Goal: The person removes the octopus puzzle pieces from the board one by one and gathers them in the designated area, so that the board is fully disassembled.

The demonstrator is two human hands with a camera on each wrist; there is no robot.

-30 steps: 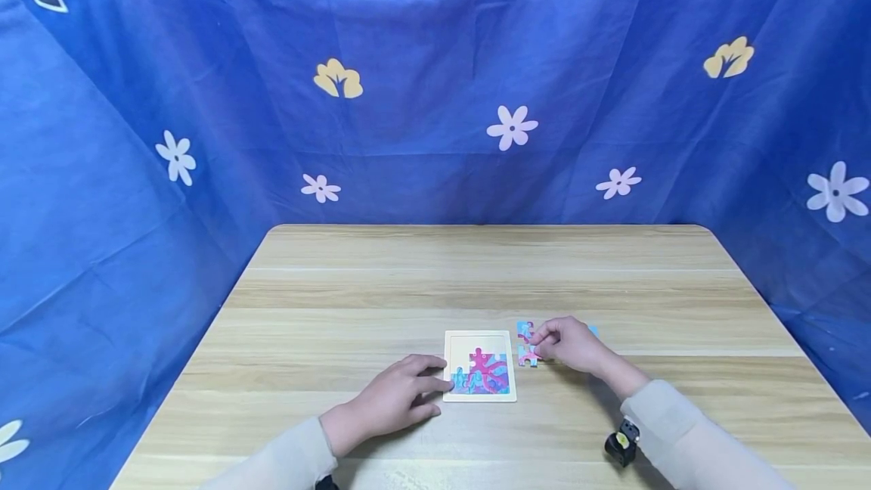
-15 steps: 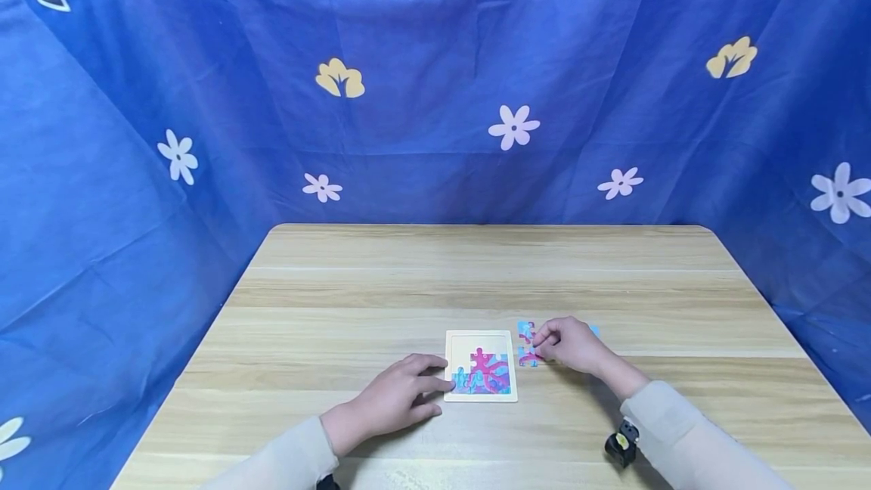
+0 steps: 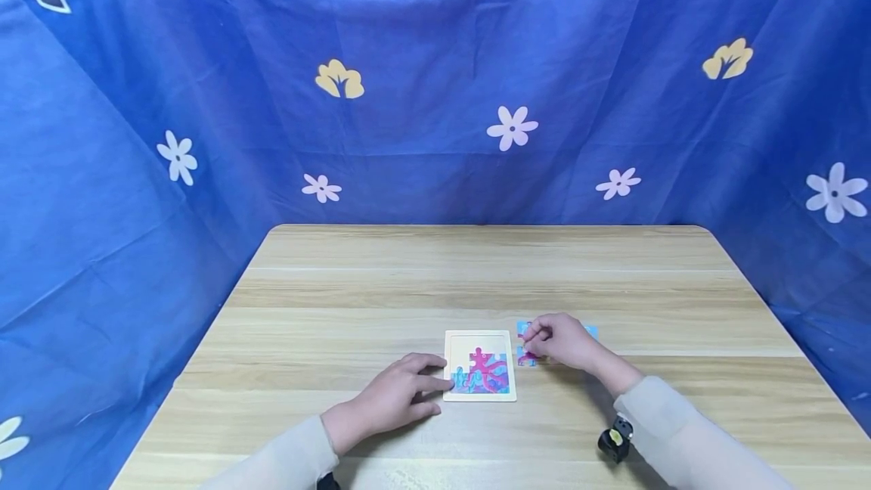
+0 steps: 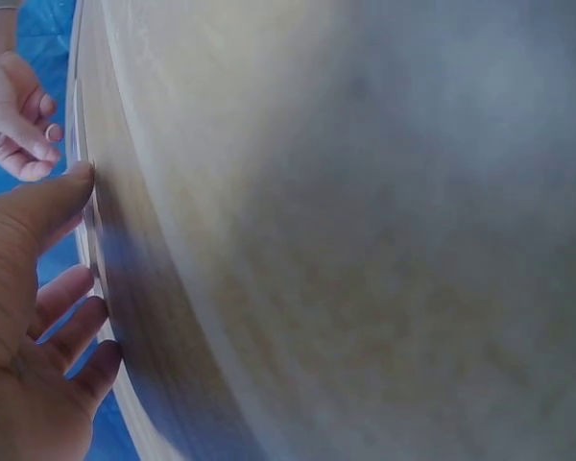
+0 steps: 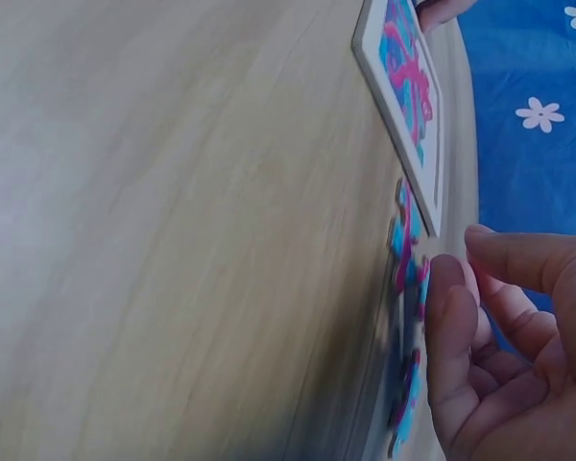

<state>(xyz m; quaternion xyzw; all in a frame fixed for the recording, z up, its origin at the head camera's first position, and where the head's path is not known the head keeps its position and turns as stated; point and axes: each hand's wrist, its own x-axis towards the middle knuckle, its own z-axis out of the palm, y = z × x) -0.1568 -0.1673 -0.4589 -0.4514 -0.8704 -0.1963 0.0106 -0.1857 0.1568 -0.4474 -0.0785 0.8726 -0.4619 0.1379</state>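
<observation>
A square puzzle tray with a pale frame lies on the table, partly filled with pink, purple and blue jigsaw pieces. My left hand rests at its left edge, fingers spread, with fingertips on the frame. My right hand is bent over loose jigsaw pieces to the right of the tray, thumb and index fingertips close together. A blue and magenta jigsaw piece lies just past the tray's corner in the right wrist view. Whether those fingertips pinch a piece, I cannot tell.
Another loose piece lies above the first, and a blue one shows behind the right hand. The wooden table meets a blue patterned cloth at its back and sides.
The right hand has shifted slightly left over the loose pieces. The nearer loose piece looked pinker a second ago and now shows blue and magenta. The left hand and tray stay put.
</observation>
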